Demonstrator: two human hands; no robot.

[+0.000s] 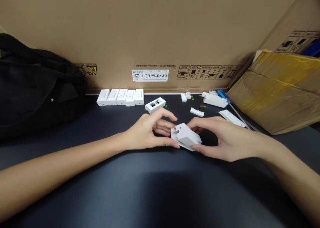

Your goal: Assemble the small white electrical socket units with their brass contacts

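A white plastic switch housing (188, 134) sits tilted over a thin white base plate (178, 142), partly separated from it at the left end. A small metal piece shows in the gap between them. My left hand (157, 131) has its thumb and curled fingers around the plate's left end. On the other side, my right hand (220, 138) grips the housing's right end between thumb and fingers. The right fingertips are partly hidden behind the housing.
Several finished-looking white switches (122, 96) stand in a row at the back, beside an open white cover (155, 105). Small white parts (197, 112), another housing (214, 100), a plate (232, 118) and a blue-handled screwdriver (222, 94) lie right. A black bag (37, 88) and cardboard boxes (275, 91) border the table.
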